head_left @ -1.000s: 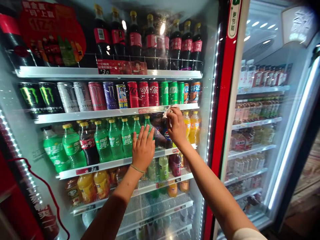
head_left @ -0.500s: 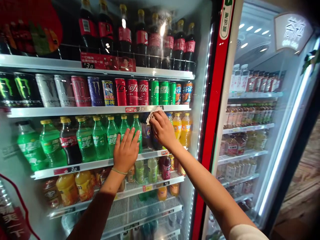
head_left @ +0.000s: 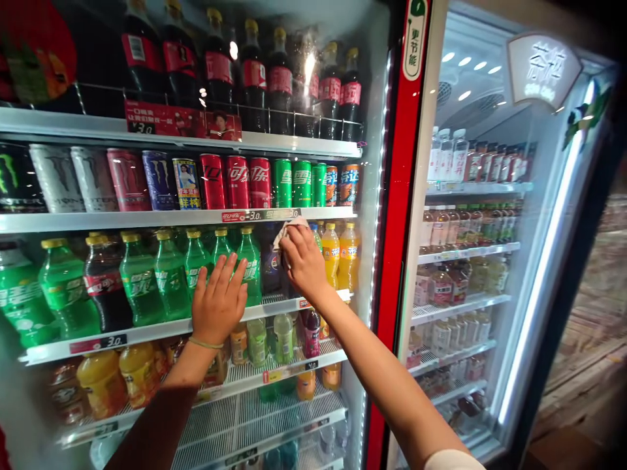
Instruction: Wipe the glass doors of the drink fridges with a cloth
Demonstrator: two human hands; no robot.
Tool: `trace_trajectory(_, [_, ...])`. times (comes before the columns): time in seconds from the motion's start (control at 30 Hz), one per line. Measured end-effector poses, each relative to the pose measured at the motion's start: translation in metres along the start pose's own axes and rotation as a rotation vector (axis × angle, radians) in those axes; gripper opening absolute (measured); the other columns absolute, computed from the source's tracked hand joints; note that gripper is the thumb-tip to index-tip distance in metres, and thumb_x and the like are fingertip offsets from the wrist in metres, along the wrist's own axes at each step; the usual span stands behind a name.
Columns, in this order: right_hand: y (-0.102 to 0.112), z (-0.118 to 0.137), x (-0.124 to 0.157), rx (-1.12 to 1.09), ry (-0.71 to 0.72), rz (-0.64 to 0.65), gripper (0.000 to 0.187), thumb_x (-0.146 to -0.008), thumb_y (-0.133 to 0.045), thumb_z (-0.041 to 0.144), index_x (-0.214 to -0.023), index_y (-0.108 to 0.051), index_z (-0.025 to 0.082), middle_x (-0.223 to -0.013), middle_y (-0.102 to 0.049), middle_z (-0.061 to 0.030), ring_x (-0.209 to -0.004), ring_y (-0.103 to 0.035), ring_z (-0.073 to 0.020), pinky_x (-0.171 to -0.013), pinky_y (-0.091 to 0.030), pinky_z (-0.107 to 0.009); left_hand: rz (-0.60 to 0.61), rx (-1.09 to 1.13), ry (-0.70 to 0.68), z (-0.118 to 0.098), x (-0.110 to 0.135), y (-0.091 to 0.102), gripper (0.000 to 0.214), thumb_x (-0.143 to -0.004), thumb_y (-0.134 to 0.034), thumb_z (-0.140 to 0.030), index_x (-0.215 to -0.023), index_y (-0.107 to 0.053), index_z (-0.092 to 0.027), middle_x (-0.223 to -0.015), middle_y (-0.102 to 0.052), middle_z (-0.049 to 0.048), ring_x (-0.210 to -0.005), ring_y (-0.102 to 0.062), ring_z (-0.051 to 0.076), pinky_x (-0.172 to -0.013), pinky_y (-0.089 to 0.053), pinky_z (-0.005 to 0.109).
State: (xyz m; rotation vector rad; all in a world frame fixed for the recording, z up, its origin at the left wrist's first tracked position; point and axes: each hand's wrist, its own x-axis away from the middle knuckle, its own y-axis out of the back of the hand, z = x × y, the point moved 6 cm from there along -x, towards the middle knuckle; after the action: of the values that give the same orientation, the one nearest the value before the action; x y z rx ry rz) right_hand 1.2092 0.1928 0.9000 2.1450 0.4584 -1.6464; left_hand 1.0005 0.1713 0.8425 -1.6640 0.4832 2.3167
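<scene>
My right hand (head_left: pixel 304 261) presses a crumpled white cloth (head_left: pixel 290 232) against the glass door (head_left: pixel 264 267) of a drinks fridge, just below a shelf's price strip. My left hand (head_left: pixel 219 300) lies flat on the glass with fingers spread, holding nothing, a thin bracelet at its wrist. Green Sprite bottles (head_left: pixel 171 281) stand behind the glass beneath that hand. Orange soda bottles (head_left: pixel 340 258) stand to the right of my right hand. Dark bottles behind the cloth are partly hidden by it.
Above stand cola bottles (head_left: pixel 255 75) and a row of cans (head_left: pixel 238 183). The fridge's red door frame (head_left: pixel 396 196) runs to the right. Beyond it, a second lit fridge (head_left: pixel 465 261) holds bottled drinks. A wooden-looking surface (head_left: pixel 582 346) shows at the far right.
The view has swung so the fridge sits further left in the frame. Both hands stay on the glass, and the cloth remains under my right hand.
</scene>
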Motion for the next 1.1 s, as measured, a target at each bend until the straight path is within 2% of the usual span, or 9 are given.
trace_trajectory(0.07, [0.010, -0.018, 0.006, -0.013, 0.024, 0.024, 0.050, -0.091, -0.052, 0.011, -0.137, -0.056, 0.029, -0.150, -0.056, -0.0084, -0.151, -0.040, -0.0260, -0.127, -0.036, -0.056, 0.015, 0.003, -0.001, 0.002, 0.000, 0.000, 0.074, -0.097, -0.061, -0.021, -0.163, -0.030, -0.030, -0.161, -0.045, 0.0084, -0.154, -0.036, 0.025, -0.132, -0.018, 0.047])
trace_trajectory(0.27, [0.081, -0.129, 0.051, 0.072, -0.418, -0.366, 0.043, -0.096, -0.048, 0.015, -0.137, -0.055, 0.022, -0.146, -0.056, -0.0177, -0.147, -0.046, -0.0302, -0.120, -0.040, -0.063, 0.001, 0.017, 0.034, 0.000, 0.002, -0.003, 0.072, -0.097, -0.059, -0.021, -0.163, -0.032, -0.030, -0.162, -0.044, 0.0081, -0.155, -0.035, 0.026, -0.132, -0.017, 0.051])
trace_trajectory(0.4, [0.038, -0.048, 0.063, -0.020, -0.351, -0.332, 0.047, -0.094, -0.044, 0.010, -0.139, -0.053, 0.021, -0.142, -0.059, -0.0158, -0.145, -0.048, -0.0279, -0.119, -0.044, -0.056, -0.008, -0.026, 0.010, -0.002, 0.001, -0.002, 0.072, -0.097, -0.059, -0.021, -0.163, -0.031, -0.028, -0.162, -0.045, 0.0098, -0.154, -0.036, 0.026, -0.132, -0.019, 0.050])
trace_trajectory(0.53, [-0.005, 0.043, 0.073, -0.073, 0.075, 0.039, 0.050, -0.091, -0.050, 0.012, -0.138, -0.057, 0.028, -0.148, -0.061, -0.0064, -0.145, -0.049, -0.0250, -0.125, -0.039, -0.047, 0.010, -0.047, -0.032, 0.001, -0.001, 0.001, 0.073, -0.097, -0.060, -0.022, -0.164, -0.030, -0.027, -0.161, -0.045, 0.0111, -0.154, -0.036, 0.027, -0.131, -0.020, 0.049])
trace_trajectory(0.6, [0.011, 0.020, 0.084, -0.030, 0.098, 0.059, 0.050, -0.091, -0.048, 0.009, -0.135, -0.060, 0.028, -0.147, -0.062, -0.0053, -0.144, -0.051, -0.0240, -0.126, -0.037, -0.049, 0.013, -0.048, -0.039, 0.001, -0.001, 0.001, 0.074, -0.097, -0.061, -0.022, -0.164, -0.029, -0.028, -0.161, -0.045, 0.0111, -0.154, -0.036, 0.027, -0.131, -0.020, 0.049])
trace_trajectory(0.73, [0.074, -0.093, 0.104, 0.134, -0.325, -0.216, 0.042, -0.091, -0.044, 0.006, -0.126, -0.062, 0.022, -0.137, -0.064, -0.0137, -0.139, -0.052, -0.0291, -0.117, -0.040, -0.062, 0.002, -0.041, -0.013, 0.001, 0.000, -0.001, 0.076, -0.096, -0.062, -0.021, -0.164, -0.029, -0.029, -0.162, -0.044, 0.0108, -0.154, -0.036, 0.028, -0.131, -0.020, 0.050])
trace_trajectory(0.8, [0.083, -0.108, 0.112, 0.205, -0.481, -0.333, 0.036, -0.093, -0.046, 0.010, -0.122, -0.063, 0.020, -0.131, -0.064, -0.0172, -0.132, -0.054, -0.0323, -0.109, -0.044, -0.064, -0.004, -0.041, -0.002, 0.000, 0.001, -0.002, 0.076, -0.096, -0.062, -0.021, -0.164, -0.029, -0.029, -0.162, -0.043, 0.0107, -0.154, -0.035, 0.028, -0.131, -0.019, 0.051])
trace_trajectory(1.0, [0.011, 0.029, 0.092, 0.074, -0.196, -0.210, 0.029, -0.099, -0.052, 0.015, -0.117, -0.070, 0.027, -0.120, -0.071, -0.0108, -0.115, -0.063, -0.0257, -0.096, -0.056, -0.044, 0.004, -0.024, -0.006, 0.002, 0.000, -0.001, 0.075, -0.097, -0.061, -0.022, -0.164, -0.029, -0.030, -0.162, -0.044, 0.0096, -0.154, -0.037, 0.028, -0.131, -0.020, 0.050])
trace_trajectory(1.1, [0.018, 0.033, 0.082, 0.023, -0.100, -0.154, 0.025, -0.103, -0.050, 0.026, -0.098, -0.075, 0.024, -0.101, -0.075, -0.0047, -0.097, -0.067, -0.0175, -0.087, -0.058, -0.029, 0.017, -0.006, -0.001, 0.003, 0.000, -0.001, 0.074, -0.098, -0.060, -0.023, -0.164, -0.029, -0.031, -0.163, -0.043, 0.0090, -0.154, -0.037, 0.028, -0.131, -0.020, 0.050])
